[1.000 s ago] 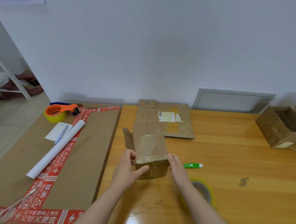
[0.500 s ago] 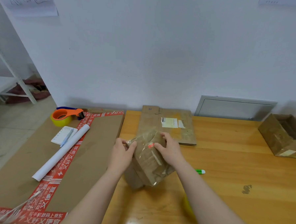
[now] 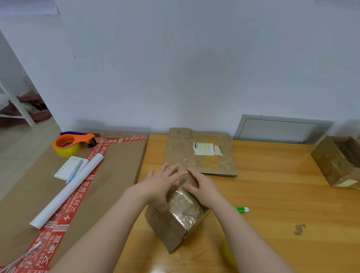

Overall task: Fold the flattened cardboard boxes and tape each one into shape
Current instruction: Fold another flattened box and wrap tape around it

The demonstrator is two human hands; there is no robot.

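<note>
A small brown cardboard box (image 3: 175, 221) with shiny clear tape on its top stands on the wooden table (image 3: 275, 204), one corner pointing toward me. My left hand (image 3: 162, 182) lies flat on the far left of its top with fingers spread. My right hand (image 3: 201, 186) presses down on the far right of the top, fingers straight. A flattened cardboard box (image 3: 201, 152) with a white label lies just behind, near the wall. An orange tape dispenser (image 3: 72, 143) with yellow tape sits far left.
A large flat carton with red tape (image 3: 46, 202) lies to the left, bearing a white paper roll (image 3: 67, 191), a notepad and a pen (image 3: 74, 170). A green-and-white marker (image 3: 243, 209) lies right of my right wrist. An open folded box (image 3: 342, 161) stands at the far right.
The box has been turned over and set down at an angle. Both hands moved from its near end to its top and now press flat on the far part.
</note>
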